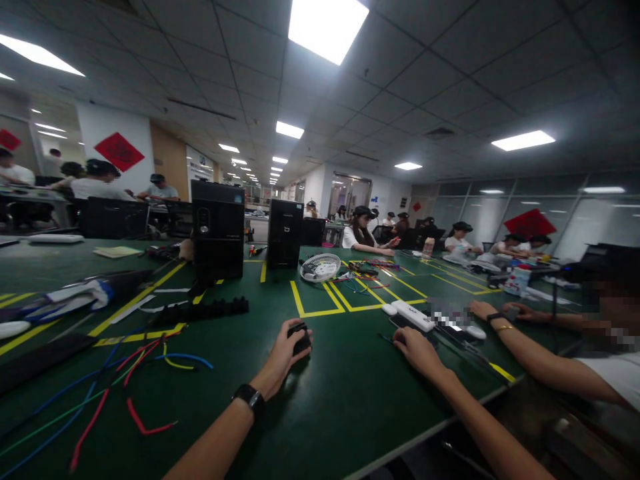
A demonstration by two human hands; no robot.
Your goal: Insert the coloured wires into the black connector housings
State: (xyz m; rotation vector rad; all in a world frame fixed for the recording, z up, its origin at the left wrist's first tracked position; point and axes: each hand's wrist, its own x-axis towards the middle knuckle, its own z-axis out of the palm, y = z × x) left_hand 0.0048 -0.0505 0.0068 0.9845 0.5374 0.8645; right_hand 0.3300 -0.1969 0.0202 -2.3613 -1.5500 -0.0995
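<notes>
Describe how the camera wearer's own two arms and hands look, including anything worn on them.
Both the left hand and right hand are ungloved, and no sleeve shows on either forearm. The left wrist wears a black wristband with a dark, watch-like face; nothing is visible on the right wrist.

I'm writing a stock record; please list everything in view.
Table: one, green, foreground.
Tape strips: several, yellow, on the table.
Upright boxes: two, black, left of centre.
Basket: one, white, right of the boxes.
Loose wires: several, mixed colours, front left and by the basket.
Ridged strip: one, black, nearer than the boxes.
Bundle: one, white and blue, far left.
Bar: one, white, table's right side.
Wall diamonds: at least three, red, background.
Light panels: many, white, ceiling.
Co-workers: several, mostly white tops, right and background.
Small object: one, black, front centre.
Left hand: one, with black watch, gripping the small object.
Right hand: one, bare, near the bar.
</notes>
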